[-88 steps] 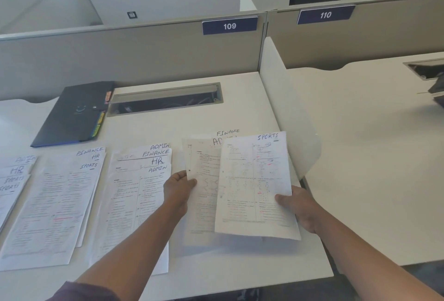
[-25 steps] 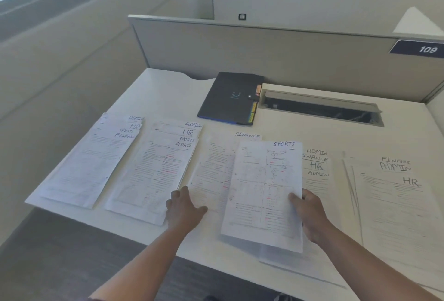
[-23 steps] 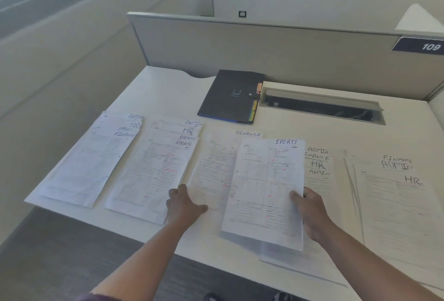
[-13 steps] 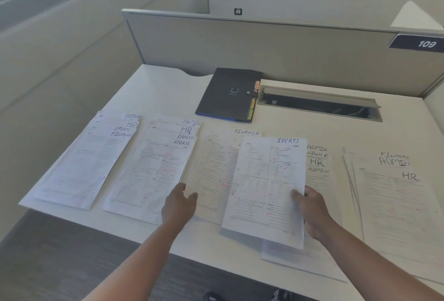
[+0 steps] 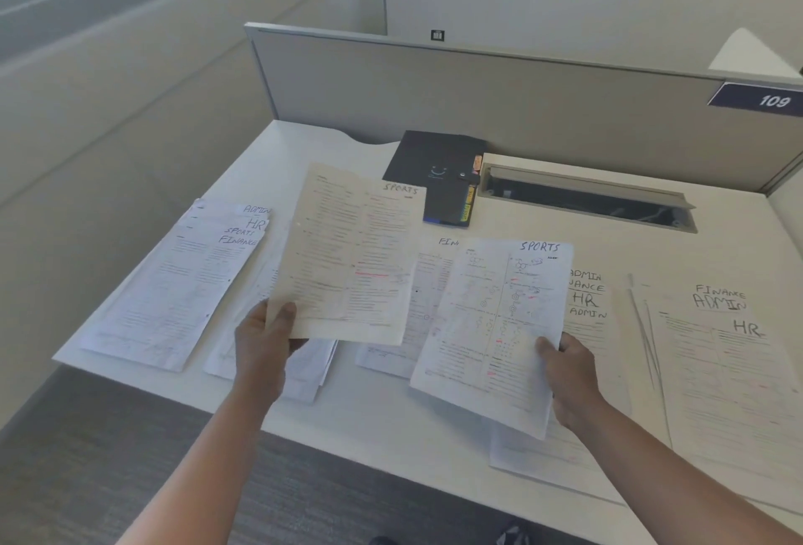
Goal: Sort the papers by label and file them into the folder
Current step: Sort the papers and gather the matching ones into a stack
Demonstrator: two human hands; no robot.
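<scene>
My left hand (image 5: 265, 344) pinches the lower left corner of a sheet labelled SPORTS (image 5: 352, 257), lifted above the desk. A second SPORTS sheet (image 5: 491, 336) hangs over the desk's front, gripped at its right edge by my right hand (image 5: 565, 375). Several fanned piles of labelled papers lie in a row: one at the far left (image 5: 178, 283), one under my left hand (image 5: 304, 370), a FINANCE sheet (image 5: 417, 327) in the middle, a pile topped ADMIN (image 5: 586, 327) and one at the right (image 5: 730, 370). The dark folder (image 5: 439, 175) with coloured tabs lies closed at the back.
A white desk (image 5: 391, 423) carries everything, its front edge close to me. A recessed cable slot (image 5: 582, 197) runs along the back right. A grey partition (image 5: 478, 88) with a 109 plate (image 5: 769, 100) bounds the rear. Dark carpet (image 5: 108, 457) lies below left.
My left hand has picked a SPORTS sheet off the second pile and raised it. My right hand still holds the other SPORTS sheet in about the same place.
</scene>
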